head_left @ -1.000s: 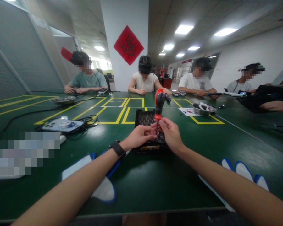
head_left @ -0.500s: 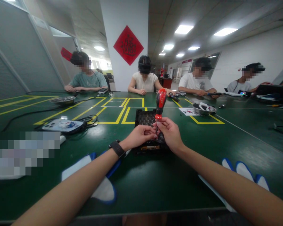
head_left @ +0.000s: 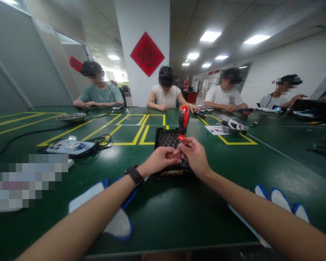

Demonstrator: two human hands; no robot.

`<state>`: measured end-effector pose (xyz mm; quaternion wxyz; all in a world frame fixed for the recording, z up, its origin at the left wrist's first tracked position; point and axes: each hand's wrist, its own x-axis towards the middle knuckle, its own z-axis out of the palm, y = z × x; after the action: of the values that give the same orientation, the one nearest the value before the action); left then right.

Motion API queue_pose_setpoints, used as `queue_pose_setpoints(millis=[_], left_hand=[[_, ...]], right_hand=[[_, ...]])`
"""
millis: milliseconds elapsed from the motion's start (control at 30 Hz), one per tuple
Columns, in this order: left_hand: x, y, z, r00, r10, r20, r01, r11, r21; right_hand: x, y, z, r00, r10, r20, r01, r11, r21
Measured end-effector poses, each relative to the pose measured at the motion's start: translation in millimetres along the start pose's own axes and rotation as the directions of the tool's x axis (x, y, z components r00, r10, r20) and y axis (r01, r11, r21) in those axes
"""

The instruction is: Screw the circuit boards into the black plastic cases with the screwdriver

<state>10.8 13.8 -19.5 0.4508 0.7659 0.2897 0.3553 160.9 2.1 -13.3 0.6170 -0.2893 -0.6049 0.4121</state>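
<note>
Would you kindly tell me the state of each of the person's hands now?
Left hand: fingers drawn together beside the red-and-black screwdriver; whether they hold anything cannot be told.
Right hand: closed, holding the red-and-black screwdriver upright.

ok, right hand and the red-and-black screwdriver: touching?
Touching. The head view shows the right hand with thumb and fingers pinched at the screwdriver, just under its handle.

Glossy plastic screwdriver handle (head_left: pixel 183 125), smooth tabletop (head_left: pixel 163 214).
</note>
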Motion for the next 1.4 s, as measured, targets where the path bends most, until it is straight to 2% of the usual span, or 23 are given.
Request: queue_pose_setpoints(millis=[433, 567, 733, 967, 1400], left_hand=[[0.6, -4.2, -1.9, 0.998, 0.065, -0.020, -0.064, 0.997, 0.049], [0.7, -3.7, -2.9, 0.999, 0.051, 0.011, -0.052, 0.997, 0.054], [1.7, -7.4, -3.0, 0.999, 0.029, 0.024, -0.030, 0.998, 0.046], [1.4, -5.6, -0.7, 0.999, 0.014, -0.041, -0.011, 0.998, 0.069], [-1.3, 1.7, -1.5, 0.996, 0.085, 0.017, -0.087, 0.988, 0.126]], right_hand=[[0.7, 0.8, -1.0, 1.000, 0.008, 0.006, -0.008, 1.000, 0.023], [1.1, 2.9, -4.0, 0.999, 0.013, 0.039, -0.013, 1.000, 0.003], [1.9, 5.4, -5.1, 1.000, 0.028, 0.001, -0.028, 1.000, -0.009], [0.8, 1.3, -1.5, 0.998, 0.059, -0.032, -0.059, 0.998, 0.004], [1.6, 1.6, -2.2, 0.994, 0.110, -0.031, -0.108, 0.993, 0.046]])
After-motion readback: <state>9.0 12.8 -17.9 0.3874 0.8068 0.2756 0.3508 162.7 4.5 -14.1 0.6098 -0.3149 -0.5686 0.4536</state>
